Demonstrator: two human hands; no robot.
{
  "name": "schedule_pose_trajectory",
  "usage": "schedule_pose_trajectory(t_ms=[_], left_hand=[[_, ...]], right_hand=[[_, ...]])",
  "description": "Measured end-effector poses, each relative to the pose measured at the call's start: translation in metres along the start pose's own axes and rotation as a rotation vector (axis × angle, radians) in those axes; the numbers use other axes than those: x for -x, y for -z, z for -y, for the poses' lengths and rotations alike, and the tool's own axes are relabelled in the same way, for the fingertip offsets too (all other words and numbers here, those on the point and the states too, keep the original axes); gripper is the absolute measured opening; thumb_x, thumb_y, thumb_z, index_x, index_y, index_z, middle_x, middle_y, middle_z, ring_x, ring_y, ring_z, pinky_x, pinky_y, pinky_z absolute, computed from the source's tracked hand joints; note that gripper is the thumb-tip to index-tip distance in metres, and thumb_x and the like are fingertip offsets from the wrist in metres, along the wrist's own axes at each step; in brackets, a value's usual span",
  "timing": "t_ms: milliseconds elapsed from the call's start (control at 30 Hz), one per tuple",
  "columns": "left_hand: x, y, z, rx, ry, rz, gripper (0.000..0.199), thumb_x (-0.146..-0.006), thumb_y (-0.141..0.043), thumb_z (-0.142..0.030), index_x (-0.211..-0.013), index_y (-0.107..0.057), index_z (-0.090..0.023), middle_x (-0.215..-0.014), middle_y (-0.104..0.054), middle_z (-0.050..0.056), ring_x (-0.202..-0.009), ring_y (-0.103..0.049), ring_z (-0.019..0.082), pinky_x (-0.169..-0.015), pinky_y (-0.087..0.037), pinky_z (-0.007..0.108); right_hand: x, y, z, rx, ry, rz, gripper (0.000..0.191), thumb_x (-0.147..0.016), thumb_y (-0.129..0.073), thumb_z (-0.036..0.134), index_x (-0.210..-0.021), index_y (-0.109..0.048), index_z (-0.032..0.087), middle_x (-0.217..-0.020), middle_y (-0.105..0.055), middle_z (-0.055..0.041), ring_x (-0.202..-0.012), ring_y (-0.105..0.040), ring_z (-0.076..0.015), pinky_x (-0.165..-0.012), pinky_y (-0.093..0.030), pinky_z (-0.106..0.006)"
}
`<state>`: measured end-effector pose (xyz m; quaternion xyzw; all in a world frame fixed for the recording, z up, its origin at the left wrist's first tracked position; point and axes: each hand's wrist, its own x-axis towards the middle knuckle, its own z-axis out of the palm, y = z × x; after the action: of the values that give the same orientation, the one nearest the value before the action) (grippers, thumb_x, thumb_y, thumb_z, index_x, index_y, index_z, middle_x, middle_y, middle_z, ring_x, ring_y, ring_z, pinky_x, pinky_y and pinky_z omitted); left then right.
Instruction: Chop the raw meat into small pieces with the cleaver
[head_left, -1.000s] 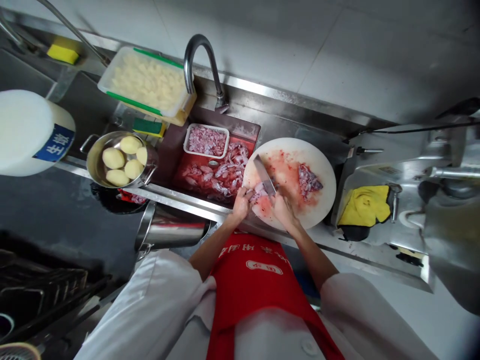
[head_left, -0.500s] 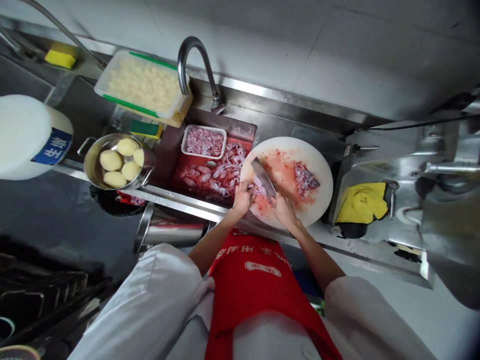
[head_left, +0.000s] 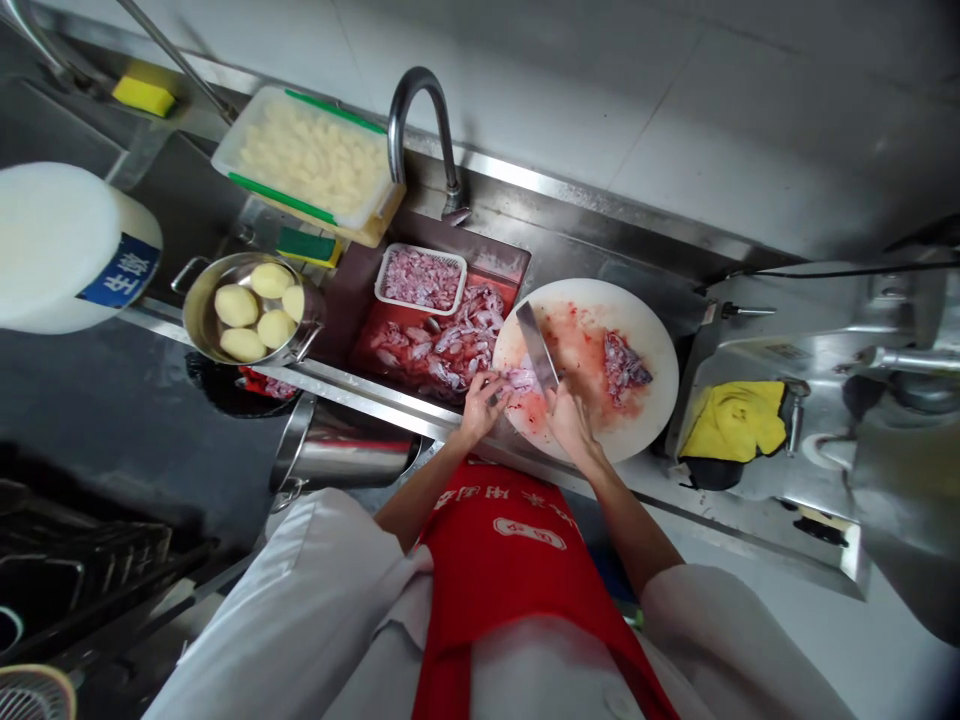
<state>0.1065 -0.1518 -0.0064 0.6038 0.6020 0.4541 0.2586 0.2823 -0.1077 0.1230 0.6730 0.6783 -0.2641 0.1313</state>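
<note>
My right hand (head_left: 568, 420) grips the handle of a cleaver (head_left: 536, 345), its broad blade tilted across the left part of a round white cutting board (head_left: 652, 315). Under and beside the blade lies a pale pink piece of raw meat (head_left: 519, 380). Fingers curled, my left hand (head_left: 484, 405) holds that piece's left end at the board's edge. A darker heap of raw scraps (head_left: 624, 368) rests on the board's right side, amid red smears. Left of the board, the sink (head_left: 330, 330) contains more raw pieces (head_left: 450, 350) in reddish liquid and a white basket (head_left: 382, 290) of chopped meat.
A faucet (head_left: 420, 80) arches behind the sink. Left stand a pot (head_left: 196, 320) of peeled potatoes, a lidded plastic box (head_left: 307, 160) and a large white jug (head_left: 60, 250). A yellow cloth (head_left: 735, 420) lies to the right. Below the counter edge is a metal bucket (head_left: 345, 450).
The whole view has shifted, so the counter things appear a little farther right. Both hands stay at the meat on the board, with the cleaver still in my right hand.
</note>
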Motion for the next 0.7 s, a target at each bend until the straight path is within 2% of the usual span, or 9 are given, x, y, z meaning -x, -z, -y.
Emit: schedule_pose_trajectory(t_ms=[100, 167, 333, 433, 500, 600, 700], left_hand=[[0.000, 0.000, 0.002, 0.006, 0.026, 0.009, 0.016, -0.094, -0.064, -0.031, -0.104, -0.073, -0.021, -0.111, -0.058, 0.009, -0.109, -0.061, 0.020, -0.099, -0.054, 0.038], [0.000, 0.000, 0.002, 0.014, 0.042, 0.009, 0.015, -0.093, -0.064, -0.031, -0.102, -0.073, -0.023, -0.110, -0.058, 0.008, -0.109, -0.061, 0.020, -0.099, -0.054, 0.038], [-0.003, 0.004, 0.000, 0.022, 0.059, 0.057, 0.014, -0.093, -0.064, -0.029, -0.101, -0.073, -0.021, -0.114, -0.060, 0.011, -0.112, -0.061, 0.022, -0.102, -0.052, 0.041], [-0.004, 0.004, 0.001, -0.005, 0.047, 0.081, 0.014, -0.091, -0.065, -0.027, -0.102, -0.072, -0.022, -0.116, -0.061, 0.010, -0.112, -0.060, 0.023, -0.103, -0.051, 0.042], [-0.003, 0.002, 0.001, -0.027, 0.056, 0.070, 0.015, -0.091, -0.065, -0.026, -0.103, -0.072, -0.023, -0.115, -0.061, 0.009, -0.110, -0.060, 0.023, -0.101, -0.052, 0.042], [-0.003, -0.002, 0.001, -0.027, 0.076, 0.048, 0.016, -0.091, -0.064, -0.026, -0.105, -0.072, -0.023, -0.114, -0.060, 0.010, -0.110, -0.059, 0.024, -0.099, -0.053, 0.044], [-0.003, -0.002, 0.001, -0.012, 0.088, 0.059, 0.016, -0.089, -0.065, -0.025, -0.104, -0.072, -0.024, -0.114, -0.060, 0.010, -0.110, -0.059, 0.025, -0.100, -0.053, 0.045]], right_hand=[[0.006, 0.015, 0.002, -0.030, -0.006, -0.123, 0.044, -0.108, -0.026, 0.036, -0.133, -0.053, 0.011, -0.104, -0.074, -0.0185, -0.094, -0.070, -0.0264, -0.078, -0.046, -0.030], [0.007, 0.018, 0.007, -0.048, 0.001, -0.174, 0.048, -0.109, -0.023, 0.039, -0.132, -0.053, 0.010, -0.105, -0.073, -0.0196, -0.096, -0.070, -0.0262, -0.078, -0.046, -0.029], [-0.014, -0.008, 0.025, -0.009, 0.017, 0.013, 0.034, -0.106, -0.035, 0.024, -0.127, -0.054, 0.006, -0.108, -0.073, -0.0205, -0.101, -0.070, -0.0244, -0.080, -0.047, -0.027], [-0.022, -0.021, 0.022, -0.005, 0.033, -0.015, 0.033, -0.106, -0.035, 0.023, -0.128, -0.054, 0.008, -0.111, -0.073, -0.0198, -0.101, -0.071, -0.0235, -0.081, -0.048, -0.028], [-0.017, -0.025, 0.013, 0.003, 0.042, -0.016, 0.034, -0.106, -0.034, 0.025, -0.128, -0.054, 0.008, -0.110, -0.073, -0.0198, -0.101, -0.071, -0.0242, -0.082, -0.048, -0.029], [0.002, -0.028, -0.004, 0.031, 0.034, 0.055, 0.035, -0.106, -0.036, 0.025, -0.129, -0.055, 0.008, -0.110, -0.074, -0.0192, -0.103, -0.071, -0.0248, -0.083, -0.048, -0.029], [0.010, -0.032, -0.010, 0.055, -0.012, 0.093, 0.035, -0.105, -0.037, 0.026, -0.129, -0.056, 0.009, -0.110, -0.074, -0.0189, -0.104, -0.071, -0.0247, -0.084, -0.048, -0.029]])
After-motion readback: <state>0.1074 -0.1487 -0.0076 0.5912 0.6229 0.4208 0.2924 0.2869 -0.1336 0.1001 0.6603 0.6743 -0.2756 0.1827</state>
